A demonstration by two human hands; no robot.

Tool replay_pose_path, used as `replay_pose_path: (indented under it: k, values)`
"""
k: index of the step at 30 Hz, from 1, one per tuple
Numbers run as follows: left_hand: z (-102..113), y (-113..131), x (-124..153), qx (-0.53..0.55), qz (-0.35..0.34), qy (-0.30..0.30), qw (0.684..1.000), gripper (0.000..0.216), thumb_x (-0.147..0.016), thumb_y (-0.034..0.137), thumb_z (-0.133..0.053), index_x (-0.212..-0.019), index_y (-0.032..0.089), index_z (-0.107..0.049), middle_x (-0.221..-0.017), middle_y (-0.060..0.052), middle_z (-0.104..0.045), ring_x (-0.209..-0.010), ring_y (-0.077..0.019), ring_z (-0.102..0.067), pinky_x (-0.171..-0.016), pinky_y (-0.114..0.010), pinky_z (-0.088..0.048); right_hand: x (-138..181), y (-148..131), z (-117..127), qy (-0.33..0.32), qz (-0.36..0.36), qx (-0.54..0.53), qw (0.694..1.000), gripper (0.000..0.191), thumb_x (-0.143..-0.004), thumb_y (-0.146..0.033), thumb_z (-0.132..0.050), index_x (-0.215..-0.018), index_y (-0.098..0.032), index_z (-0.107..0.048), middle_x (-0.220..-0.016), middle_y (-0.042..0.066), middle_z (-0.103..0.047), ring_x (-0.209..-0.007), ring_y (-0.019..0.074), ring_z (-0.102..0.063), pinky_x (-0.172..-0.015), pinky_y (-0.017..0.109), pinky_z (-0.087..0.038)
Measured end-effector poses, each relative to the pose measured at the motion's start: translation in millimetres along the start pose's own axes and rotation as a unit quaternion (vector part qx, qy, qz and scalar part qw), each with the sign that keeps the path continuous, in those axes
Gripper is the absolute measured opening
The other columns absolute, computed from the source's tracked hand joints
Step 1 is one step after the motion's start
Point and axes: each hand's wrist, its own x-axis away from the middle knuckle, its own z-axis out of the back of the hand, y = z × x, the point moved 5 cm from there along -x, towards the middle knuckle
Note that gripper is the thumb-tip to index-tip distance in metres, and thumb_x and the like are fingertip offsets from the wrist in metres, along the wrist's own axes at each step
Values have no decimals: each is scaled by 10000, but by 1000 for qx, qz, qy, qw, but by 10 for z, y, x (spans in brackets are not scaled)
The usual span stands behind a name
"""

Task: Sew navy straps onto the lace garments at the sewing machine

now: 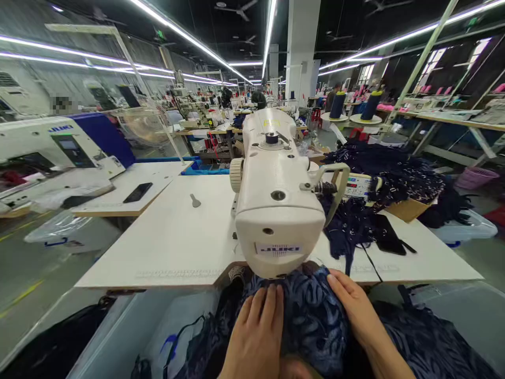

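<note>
Black phone (138,192) on the neighbouring desk (161,176) at left, small grey metal piece (195,203) lying on the white desk (169,237), white-and-blue machine (35,131) at far left, pink basket (475,178) at right, pale pillar (302,47), strip lights (270,23) overhead.

Large workshop hall, dark ceiling (189,18) overhead. Long strip lights (272,13) converged toward 12 o'clock; ceiling fan (240,9) hung just left of 12. Pale square column (303,39) rose at 1 o'clock. Grey, vertically ribbed wall (84,45) stood at 10; bright windows (431,68) broke darker wall (457,60) at 2. Red stools (316,113) showed between 1 and 2. Pale side table (161,171) occupied 9 o'clock. Grey-green floor (43,263) bore yellow line (21,299) at 8.
</note>
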Motion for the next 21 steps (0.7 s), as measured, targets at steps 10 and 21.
replay_pose_path:
  k: [10, 21]
  values:
    - [-52, 30, -38, 523, 189, -88, 826, 245, -995, 380, -423, -1108, 248, -595, -934, -15, -705, -837, -143, -685, -737, -199, -542, 618, -577, -452, -192, 359, 287, 867, 160, -929, -288, -545, -951, -261, -700, -731, 8, -676, -660, 156, -602, -628, 241, -465]
    - [-53, -302, -192, 148, 85, 5, 985, 311, -1008, 279, -351, -870, 212, -621, -825, -46, -621, -737, -192, -626, -630, -286, -500, -580, 84, 1070, 224, 67, 345, 909, 224, -732, -437, -612, -693, -243, -507, -616, 0, -551, -596, 208, -521, -582, 303, -341]
